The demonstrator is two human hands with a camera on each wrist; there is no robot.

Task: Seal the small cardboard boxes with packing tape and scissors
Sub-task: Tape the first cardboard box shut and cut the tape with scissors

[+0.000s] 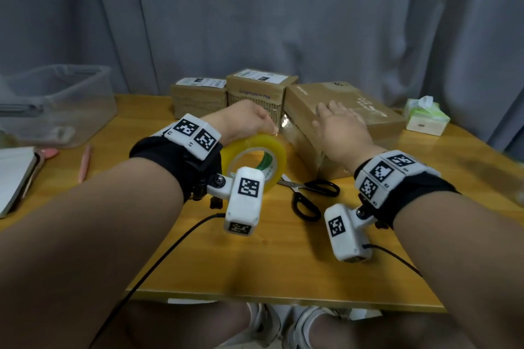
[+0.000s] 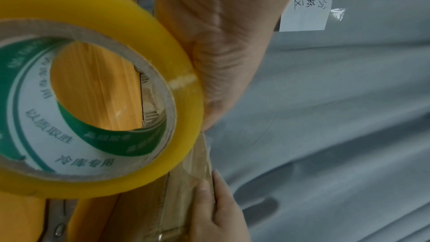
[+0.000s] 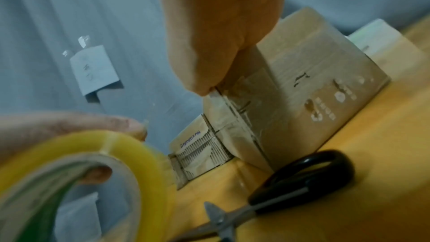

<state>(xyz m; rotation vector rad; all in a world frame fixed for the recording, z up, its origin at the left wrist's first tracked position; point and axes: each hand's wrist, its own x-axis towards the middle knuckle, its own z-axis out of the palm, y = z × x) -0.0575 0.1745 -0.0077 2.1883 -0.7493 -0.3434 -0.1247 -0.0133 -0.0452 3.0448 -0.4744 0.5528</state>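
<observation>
A grey curtain hangs behind a wooden table (image 1: 198,263), where, at centre frame, the left hand (image 1: 243,122) grips the yellow tape roll (image 1: 255,156), thumb inside its core, and the right hand (image 1: 340,127) lies flat with straight fingers on the brown box (image 1: 368,110), right of centre, pressing a clear strip onto its near end. The scissors (image 1: 309,193) lie untouched below the box; my guess is that slack between roll and box could let the strip wrinkle or stick crooked, and lifting the right hand early could peel it

A yellow tape roll (image 1: 253,159) stands on edge beside the flat brown box (image 1: 344,116), black-handled scissors (image 1: 307,193) lying just beside both.
</observation>
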